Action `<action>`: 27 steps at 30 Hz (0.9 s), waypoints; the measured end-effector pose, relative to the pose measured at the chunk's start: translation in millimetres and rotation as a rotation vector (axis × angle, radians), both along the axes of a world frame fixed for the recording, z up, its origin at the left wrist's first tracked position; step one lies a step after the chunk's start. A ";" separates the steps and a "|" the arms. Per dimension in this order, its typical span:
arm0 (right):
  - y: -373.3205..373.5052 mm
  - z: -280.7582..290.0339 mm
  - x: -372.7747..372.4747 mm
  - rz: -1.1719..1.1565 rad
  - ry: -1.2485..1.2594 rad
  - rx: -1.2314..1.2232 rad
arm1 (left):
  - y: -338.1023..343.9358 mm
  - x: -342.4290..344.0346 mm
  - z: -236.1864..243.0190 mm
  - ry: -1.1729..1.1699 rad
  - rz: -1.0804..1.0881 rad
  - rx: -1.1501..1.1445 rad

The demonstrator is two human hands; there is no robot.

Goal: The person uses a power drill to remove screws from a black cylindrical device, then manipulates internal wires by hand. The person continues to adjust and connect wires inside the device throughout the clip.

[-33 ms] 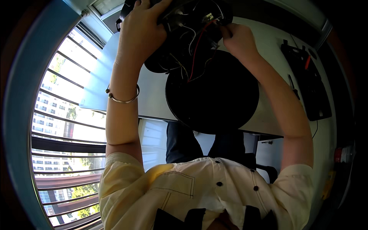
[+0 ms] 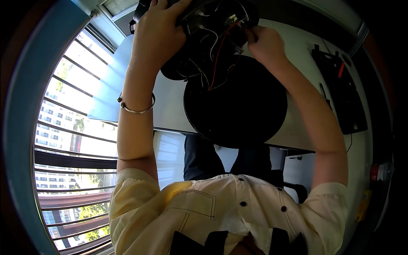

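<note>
A black appliance housing (image 2: 174, 69) with its inside showing stands tilted at the top of the head view, its far part cut off by the frame. Loose white wires and a red wire (image 2: 216, 61) run across its interior. My left hand (image 2: 158, 37) grips the housing's left side, fingers stretched over it. At the right edge, near a small bright metal part (image 2: 232, 18), my right hand (image 2: 267, 43) is closed, thumb and fingers pinched together; what lies between them is hidden. Just below the housing, a round black disc (image 2: 238, 110) lies on the table, partly covered by it.
On the right of the pale table (image 2: 297, 123) lies an open black tool case (image 2: 340, 89) holding a red-handled tool (image 2: 341, 69). A dark slim tool (image 2: 325, 95) rests beside it. A barred window (image 2: 76, 136) is at the left. My legs are below the table's front edge.
</note>
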State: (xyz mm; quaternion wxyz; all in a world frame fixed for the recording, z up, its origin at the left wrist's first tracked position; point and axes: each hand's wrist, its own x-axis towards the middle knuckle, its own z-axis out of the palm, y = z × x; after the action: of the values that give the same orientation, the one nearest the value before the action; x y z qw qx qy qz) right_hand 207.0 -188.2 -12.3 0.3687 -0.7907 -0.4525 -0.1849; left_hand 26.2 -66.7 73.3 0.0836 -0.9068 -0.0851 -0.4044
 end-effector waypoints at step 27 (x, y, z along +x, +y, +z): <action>-10.6 26.4 38.3 0.747 1.752 0.156 | 7.6 1.5 -1.6 -0.028 -0.034 0.012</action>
State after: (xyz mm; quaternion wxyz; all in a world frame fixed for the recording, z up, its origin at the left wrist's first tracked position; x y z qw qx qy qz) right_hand 245.3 -198.8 14.2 0.6634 -0.4257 -0.2250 0.5728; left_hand 27.7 -59.1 71.7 0.0809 -0.9019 -0.0686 -0.4187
